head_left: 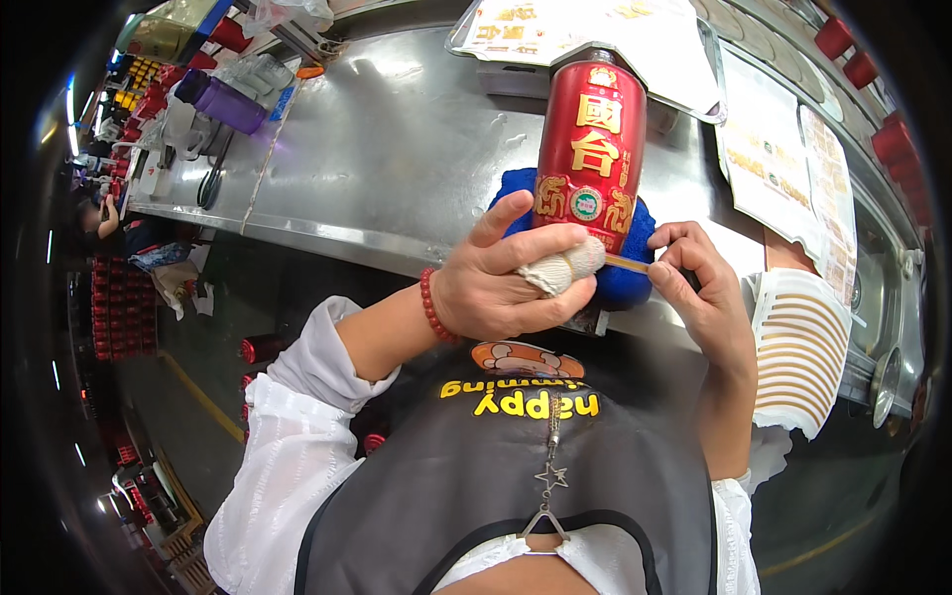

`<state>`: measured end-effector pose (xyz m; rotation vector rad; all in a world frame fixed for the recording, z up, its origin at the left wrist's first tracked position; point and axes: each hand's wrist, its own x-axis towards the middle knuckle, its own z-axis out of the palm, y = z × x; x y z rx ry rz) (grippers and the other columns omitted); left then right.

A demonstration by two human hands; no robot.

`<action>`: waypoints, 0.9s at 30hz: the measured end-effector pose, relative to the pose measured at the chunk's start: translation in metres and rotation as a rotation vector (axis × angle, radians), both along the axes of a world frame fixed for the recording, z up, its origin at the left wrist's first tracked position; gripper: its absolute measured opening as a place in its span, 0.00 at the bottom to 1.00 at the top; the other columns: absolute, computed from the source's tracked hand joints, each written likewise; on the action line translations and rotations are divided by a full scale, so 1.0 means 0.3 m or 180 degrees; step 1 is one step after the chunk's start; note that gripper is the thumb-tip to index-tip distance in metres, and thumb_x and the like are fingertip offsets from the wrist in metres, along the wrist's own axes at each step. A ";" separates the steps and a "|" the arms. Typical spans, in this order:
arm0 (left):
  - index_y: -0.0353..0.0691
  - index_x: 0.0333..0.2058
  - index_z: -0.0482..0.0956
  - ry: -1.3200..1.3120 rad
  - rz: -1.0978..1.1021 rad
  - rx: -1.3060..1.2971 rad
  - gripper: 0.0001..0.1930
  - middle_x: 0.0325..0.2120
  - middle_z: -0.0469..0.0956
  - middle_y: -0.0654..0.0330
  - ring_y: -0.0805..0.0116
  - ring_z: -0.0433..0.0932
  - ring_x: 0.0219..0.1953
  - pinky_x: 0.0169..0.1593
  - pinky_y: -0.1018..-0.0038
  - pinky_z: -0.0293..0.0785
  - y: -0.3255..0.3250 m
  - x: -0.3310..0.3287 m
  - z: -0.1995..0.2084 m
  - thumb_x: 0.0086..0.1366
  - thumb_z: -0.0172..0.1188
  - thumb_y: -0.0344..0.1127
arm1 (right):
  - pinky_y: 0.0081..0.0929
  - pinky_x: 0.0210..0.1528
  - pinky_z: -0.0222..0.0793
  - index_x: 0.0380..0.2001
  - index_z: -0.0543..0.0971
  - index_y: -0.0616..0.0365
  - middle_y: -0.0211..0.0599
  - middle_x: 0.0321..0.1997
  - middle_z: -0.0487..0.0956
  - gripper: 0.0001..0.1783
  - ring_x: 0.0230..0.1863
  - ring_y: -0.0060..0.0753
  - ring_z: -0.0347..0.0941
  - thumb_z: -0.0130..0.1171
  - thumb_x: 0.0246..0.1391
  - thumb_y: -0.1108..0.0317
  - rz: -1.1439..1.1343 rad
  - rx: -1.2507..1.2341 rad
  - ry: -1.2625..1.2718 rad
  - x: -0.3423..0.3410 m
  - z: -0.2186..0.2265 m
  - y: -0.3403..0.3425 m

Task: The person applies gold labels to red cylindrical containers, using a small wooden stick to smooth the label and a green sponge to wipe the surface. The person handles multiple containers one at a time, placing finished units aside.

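A red bottle (592, 139) with gold lettering lies tilted on a bunched blue cloth (625, 288), its base towards me. My left hand (501, 273) is at the bottle's lower end, fingers stretched and apart. White cloth (561, 268) seems wrapped round one of its fingers, hiding that fingertip, and rests by the bottle's base. From there a thin gold strip (627, 263) runs to my right hand (702, 288), whose thumb and forefinger pinch its outer end. How far the strip goes round the bottle is hidden.
A white sheet with a row of gold strips (798, 347) hangs at the table's right edge. Printed sheets (773, 149) lie beyond it. On the metal table (387, 149), a purple bottle (220, 102) and scissors (210, 183) sit at the left. Red bottles (124, 307) stand stacked far left.
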<state>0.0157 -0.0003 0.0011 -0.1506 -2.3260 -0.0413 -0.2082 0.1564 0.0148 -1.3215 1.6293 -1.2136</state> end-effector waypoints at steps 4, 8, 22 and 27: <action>0.54 0.47 0.81 -0.0017 0.0117 0.0031 0.15 0.48 0.82 0.66 0.66 0.73 0.59 0.76 0.52 0.41 0.017 -0.037 -0.006 0.60 0.64 0.33 | 0.25 0.52 0.64 0.27 0.75 0.62 0.38 0.43 0.73 0.13 0.48 0.31 0.69 0.64 0.59 0.65 -0.0004 0.0065 -0.0095 0.003 0.000 -0.004; 0.54 0.51 0.79 0.0304 0.0529 0.0938 0.20 0.52 0.79 0.65 0.60 0.65 0.62 0.74 0.49 0.45 0.024 0.003 -0.030 0.59 0.67 0.31 | 0.25 0.53 0.64 0.26 0.75 0.62 0.38 0.43 0.73 0.13 0.48 0.32 0.69 0.64 0.59 0.65 0.0013 0.0009 -0.0082 0.002 0.003 -0.004; 0.49 0.61 0.70 0.0070 0.0347 0.0962 0.32 0.57 0.74 0.60 0.53 0.69 0.65 0.74 0.51 0.43 0.003 -0.075 -0.032 0.57 0.70 0.30 | 0.24 0.50 0.64 0.27 0.75 0.62 0.36 0.44 0.72 0.13 0.47 0.29 0.68 0.65 0.59 0.66 0.0020 -0.0098 -0.0048 0.009 -0.007 -0.009; 0.47 0.59 0.71 0.0260 0.0516 0.1665 0.30 0.56 0.76 0.54 0.53 0.71 0.62 0.73 0.50 0.47 0.024 -0.035 -0.055 0.57 0.70 0.29 | 0.23 0.52 0.60 0.26 0.73 0.61 0.38 0.45 0.71 0.14 0.51 0.29 0.65 0.62 0.61 0.65 0.0100 0.0018 0.0038 0.014 0.008 -0.015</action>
